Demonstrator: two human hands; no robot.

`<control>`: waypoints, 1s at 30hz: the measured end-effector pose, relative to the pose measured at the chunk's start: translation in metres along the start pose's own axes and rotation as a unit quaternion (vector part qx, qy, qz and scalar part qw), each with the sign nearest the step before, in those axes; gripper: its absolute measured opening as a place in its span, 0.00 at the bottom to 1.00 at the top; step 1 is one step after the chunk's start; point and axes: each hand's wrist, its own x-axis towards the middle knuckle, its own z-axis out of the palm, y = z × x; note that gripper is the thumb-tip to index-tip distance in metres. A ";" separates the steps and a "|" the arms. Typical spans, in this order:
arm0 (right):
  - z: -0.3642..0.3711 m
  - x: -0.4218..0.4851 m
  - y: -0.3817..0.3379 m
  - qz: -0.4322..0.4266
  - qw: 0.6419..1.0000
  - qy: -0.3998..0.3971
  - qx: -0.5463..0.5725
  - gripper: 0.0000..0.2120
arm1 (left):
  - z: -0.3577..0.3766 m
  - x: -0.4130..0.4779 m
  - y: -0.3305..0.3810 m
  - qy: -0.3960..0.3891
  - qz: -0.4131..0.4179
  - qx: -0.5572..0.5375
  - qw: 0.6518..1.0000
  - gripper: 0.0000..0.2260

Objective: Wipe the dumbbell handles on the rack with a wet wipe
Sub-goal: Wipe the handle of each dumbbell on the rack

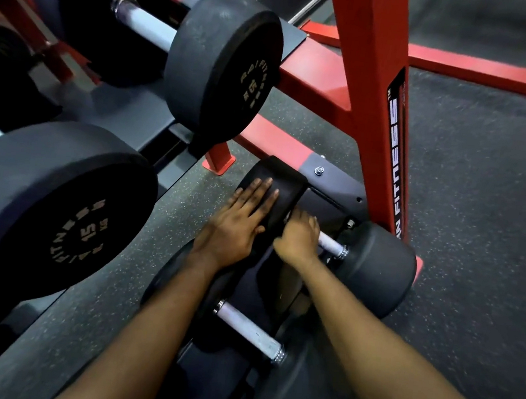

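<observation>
Dumbbell handle (pixel 332 245) on the bottom rack (pixel 367 80) tier: my right grip (pixel 298 239) curls round it, left grip (pixel 239 219) flat, steadying the head (pixel 287 176). I'd twist fully round, sliding end to end; wipe hidden.

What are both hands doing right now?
Left hand: open, lying flat on the dumbbell head.
Right hand: closed round the dumbbell handle.

Inside a gym's free-weights area: black rubber dumbbells (pixel 224 67) marked 15, racked on a red metal rack (pixel 362 63) lettered "FITNESS", over speckled rubber flooring (pixel 483 208).
</observation>
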 end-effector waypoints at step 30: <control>-0.018 0.008 -0.007 -0.002 0.994 -0.078 -0.071 0.36 | 0.000 -0.001 0.001 0.018 0.001 -0.018 1.000 0.32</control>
